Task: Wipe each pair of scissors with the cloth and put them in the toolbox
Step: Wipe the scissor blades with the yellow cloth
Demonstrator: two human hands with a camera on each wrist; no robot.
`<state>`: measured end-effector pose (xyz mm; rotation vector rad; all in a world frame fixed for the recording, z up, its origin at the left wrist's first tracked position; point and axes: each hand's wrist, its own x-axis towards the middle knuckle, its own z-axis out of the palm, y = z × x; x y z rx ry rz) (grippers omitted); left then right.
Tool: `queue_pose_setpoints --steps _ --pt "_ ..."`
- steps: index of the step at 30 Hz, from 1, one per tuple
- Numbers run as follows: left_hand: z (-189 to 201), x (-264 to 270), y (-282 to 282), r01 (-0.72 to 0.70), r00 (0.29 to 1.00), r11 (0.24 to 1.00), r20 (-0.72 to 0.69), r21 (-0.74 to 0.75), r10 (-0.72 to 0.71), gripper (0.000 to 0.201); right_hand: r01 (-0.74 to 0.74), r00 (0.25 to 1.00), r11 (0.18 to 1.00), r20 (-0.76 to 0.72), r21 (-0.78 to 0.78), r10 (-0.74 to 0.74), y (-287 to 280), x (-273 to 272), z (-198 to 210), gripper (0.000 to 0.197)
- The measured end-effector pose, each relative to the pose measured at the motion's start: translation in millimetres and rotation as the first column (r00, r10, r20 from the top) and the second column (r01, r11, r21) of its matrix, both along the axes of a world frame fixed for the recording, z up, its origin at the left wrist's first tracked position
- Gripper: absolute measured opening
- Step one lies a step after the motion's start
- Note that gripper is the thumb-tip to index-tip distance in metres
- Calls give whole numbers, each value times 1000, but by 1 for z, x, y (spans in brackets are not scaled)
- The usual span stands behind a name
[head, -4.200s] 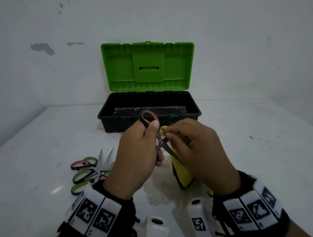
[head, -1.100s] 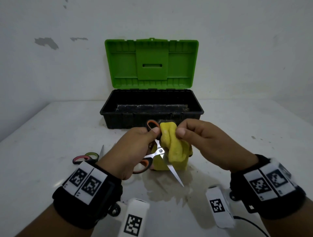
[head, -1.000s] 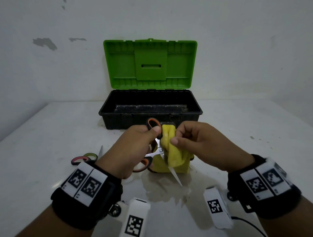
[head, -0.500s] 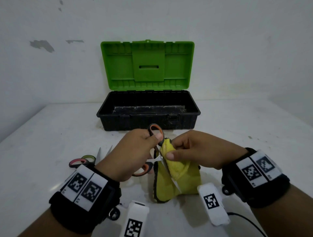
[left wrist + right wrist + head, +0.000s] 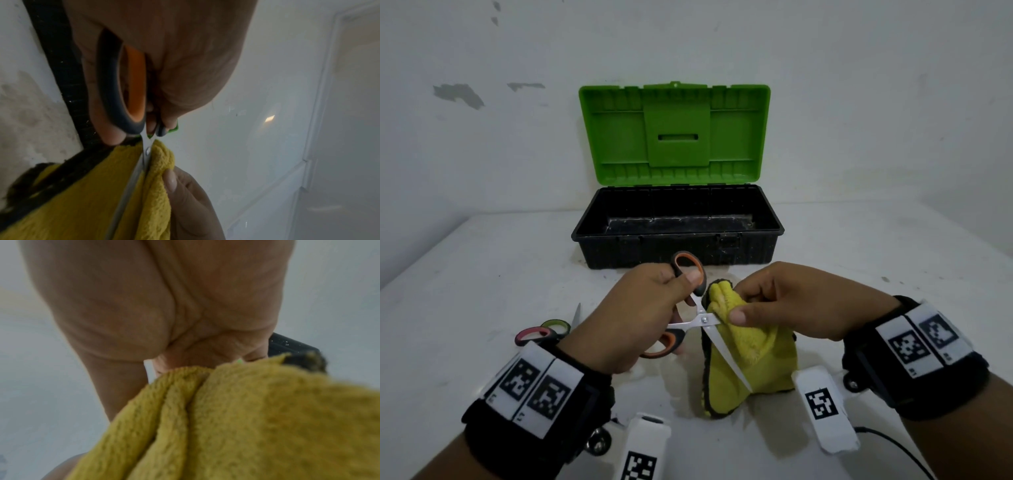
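We grip the orange-handled scissors (image 5: 690, 320) by their loops in our left hand (image 5: 631, 317), blades parted, while our right hand (image 5: 786, 306) pinches the yellow cloth (image 5: 753, 359) around one blade beside the pivot. Left of that hand, more scissors (image 5: 544, 334) lie unwiped on the counter (image 5: 465, 281). Beyond both hands the open toolbox (image 5: 678, 251) shows no scissors inside; we judge the task barely begun.

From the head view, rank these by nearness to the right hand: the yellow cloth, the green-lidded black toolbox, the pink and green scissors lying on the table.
1. The yellow cloth: pinched in the right hand itself.
2. The black toolbox with the green lid: just beyond the hand, open.
3. The pink and green scissors on the table: far left, past the left hand.
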<state>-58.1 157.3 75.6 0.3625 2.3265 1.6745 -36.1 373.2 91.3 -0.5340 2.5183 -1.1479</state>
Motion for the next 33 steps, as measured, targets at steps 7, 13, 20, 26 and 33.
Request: queue_pose_setpoints --steps 7,13,20,26,33 --pt "0 -6 -6 -5 1000 1000 -24 -22 5 35 32 999 999 -15 0 -32 24 2 -4 58" --pt "1 -14 -13 -55 998 998 -17 19 55 32 110 994 994 8 23 -110 51 4 -4 47" --pt "1 -26 -12 -232 972 944 92 235 216 31 263 963 961 36 84 -267 74 -2 -13 19" --pt "3 -23 10 -365 925 800 284 477 253 23 255 965 771 -102 583 -242 67 -20 -33 27" --pt "6 -25 27 -494 861 581 458 647 222 25 576 780 756 -484 311 -396 26 0 -16 42"
